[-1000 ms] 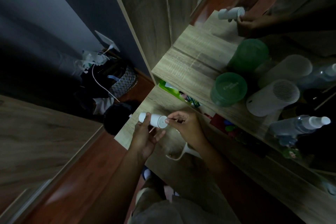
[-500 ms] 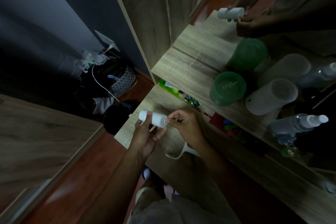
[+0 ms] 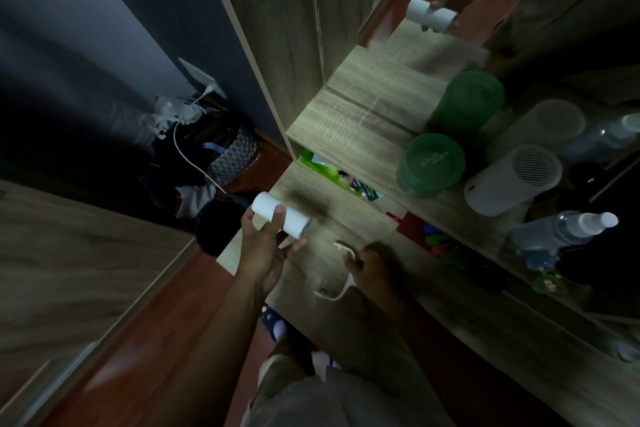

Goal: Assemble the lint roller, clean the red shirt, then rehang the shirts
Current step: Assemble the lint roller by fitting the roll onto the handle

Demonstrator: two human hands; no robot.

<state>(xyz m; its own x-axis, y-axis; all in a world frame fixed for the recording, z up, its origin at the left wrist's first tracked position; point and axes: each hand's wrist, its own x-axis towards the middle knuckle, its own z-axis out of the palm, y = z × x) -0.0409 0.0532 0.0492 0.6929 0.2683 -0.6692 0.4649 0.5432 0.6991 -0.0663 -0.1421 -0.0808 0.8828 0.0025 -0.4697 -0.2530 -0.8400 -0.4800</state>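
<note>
My left hand (image 3: 265,250) grips a white lint roll (image 3: 281,215), a short cylinder held level above the wooden desk (image 3: 349,218). My right hand (image 3: 374,263), blurred, is apart from the roll and closed around the white lint roller handle (image 3: 341,276), whose curved end hangs below the hand and whose thin tip sticks up toward the roll. A mirror at the back shows the reflected roll (image 3: 431,14). No shirt is in view.
On the upper shelf stand a green lidded tub (image 3: 429,165), a white cylindrical device (image 3: 512,180) and a spray bottle (image 3: 561,229). Colourful packets fill the gap under the shelf. A patterned basket (image 3: 232,159) with a white cable sits on the red floor at left.
My right hand has pulled away from the roll's end, down and to the right, taking the handle with it. My left hand has lifted the roll slightly.
</note>
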